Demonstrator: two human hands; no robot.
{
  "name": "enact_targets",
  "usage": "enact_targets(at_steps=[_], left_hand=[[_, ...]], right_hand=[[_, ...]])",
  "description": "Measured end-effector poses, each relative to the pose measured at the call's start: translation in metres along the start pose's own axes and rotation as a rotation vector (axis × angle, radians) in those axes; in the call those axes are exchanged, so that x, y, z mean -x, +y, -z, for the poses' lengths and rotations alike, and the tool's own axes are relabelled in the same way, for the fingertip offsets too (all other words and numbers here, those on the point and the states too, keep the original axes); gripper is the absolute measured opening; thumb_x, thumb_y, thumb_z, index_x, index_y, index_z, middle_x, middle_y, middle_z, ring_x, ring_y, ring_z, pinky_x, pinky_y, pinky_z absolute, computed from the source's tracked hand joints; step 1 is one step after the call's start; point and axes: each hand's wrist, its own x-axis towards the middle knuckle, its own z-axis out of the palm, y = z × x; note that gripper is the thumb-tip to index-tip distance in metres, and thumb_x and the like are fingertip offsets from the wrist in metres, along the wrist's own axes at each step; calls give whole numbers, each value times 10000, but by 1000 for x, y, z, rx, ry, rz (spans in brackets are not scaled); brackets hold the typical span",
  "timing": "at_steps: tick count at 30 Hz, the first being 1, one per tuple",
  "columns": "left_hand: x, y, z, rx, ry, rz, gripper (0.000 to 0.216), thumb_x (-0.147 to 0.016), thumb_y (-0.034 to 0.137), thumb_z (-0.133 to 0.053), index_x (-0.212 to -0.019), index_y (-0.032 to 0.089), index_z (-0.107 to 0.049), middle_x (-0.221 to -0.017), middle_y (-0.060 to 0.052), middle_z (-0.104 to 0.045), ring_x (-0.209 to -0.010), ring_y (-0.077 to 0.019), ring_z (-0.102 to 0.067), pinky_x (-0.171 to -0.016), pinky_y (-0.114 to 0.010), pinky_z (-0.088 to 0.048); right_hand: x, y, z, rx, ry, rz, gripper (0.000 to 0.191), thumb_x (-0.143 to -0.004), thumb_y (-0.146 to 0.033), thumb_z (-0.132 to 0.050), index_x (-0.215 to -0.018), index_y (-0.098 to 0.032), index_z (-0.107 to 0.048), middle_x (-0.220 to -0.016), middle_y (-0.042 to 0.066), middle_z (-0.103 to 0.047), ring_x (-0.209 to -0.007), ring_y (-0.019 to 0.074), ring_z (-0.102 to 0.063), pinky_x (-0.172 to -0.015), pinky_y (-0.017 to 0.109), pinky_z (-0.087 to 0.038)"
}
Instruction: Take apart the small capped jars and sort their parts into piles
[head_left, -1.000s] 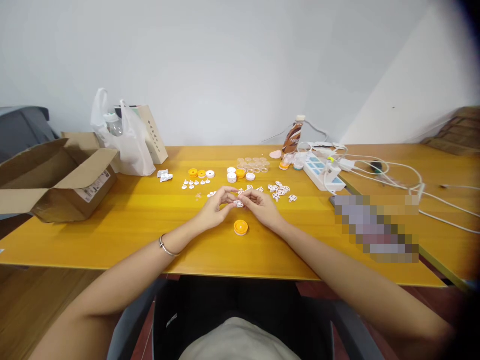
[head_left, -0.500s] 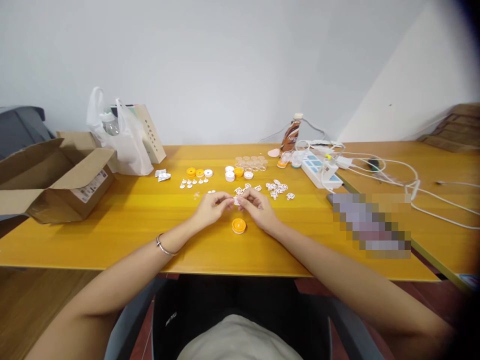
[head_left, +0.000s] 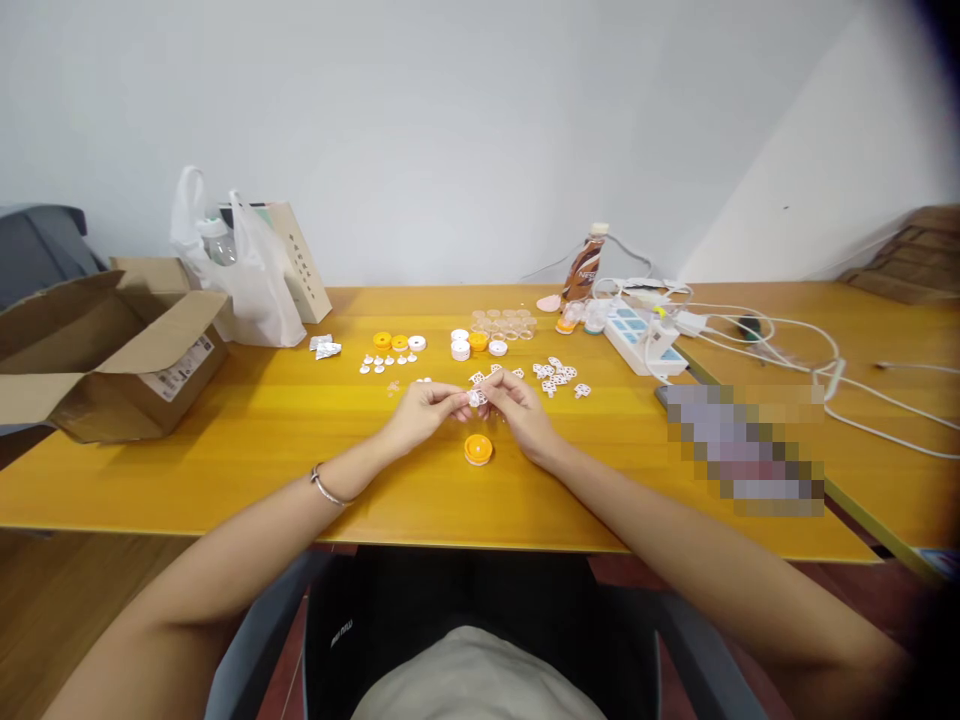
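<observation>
Between my fingertips is a small white plastic piece with cut-out holes [head_left: 477, 398]. My left hand [head_left: 427, 415] pinches it from the left, and my right hand [head_left: 519, 412] grips it from the right. Just below my hands, an orange round cap with a white base [head_left: 478, 450] sits on the table. Several similar white cut-out pieces [head_left: 555, 373] lie beyond my right hand, and a few more are partly hidden behind my fingers. Small white pegged discs [head_left: 388, 362] stand beyond my left hand.
Orange and white round caps [head_left: 400, 343] and clear round covers [head_left: 504, 322] sit farther back. An open cardboard box [head_left: 112, 360] and a white plastic bag [head_left: 255, 285] stand left. A drink bottle [head_left: 583, 265], power strip [head_left: 641, 335], loose cables and a blurred flat object [head_left: 739, 450] occupy the right.
My right fingers have shifted slightly up, and more of the white cut-out piece shows between my hands. The orange cap stays on the table.
</observation>
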Motion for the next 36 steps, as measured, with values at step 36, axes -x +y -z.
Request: enact_targets(at_steps=[36], left_hand=[[-9, -5, 4, -15, 152, -31, 239, -751, 347, -577, -761, 113, -625, -646, -23, -645, -607, -104, -588, -645, -237, -481]], right_hand=[[-27, 7, 44, 687, 221, 98, 165, -735, -333, -583, -731, -173, -625, -633, 0, -589, -572, 122, -489, -568, 261, -378]])
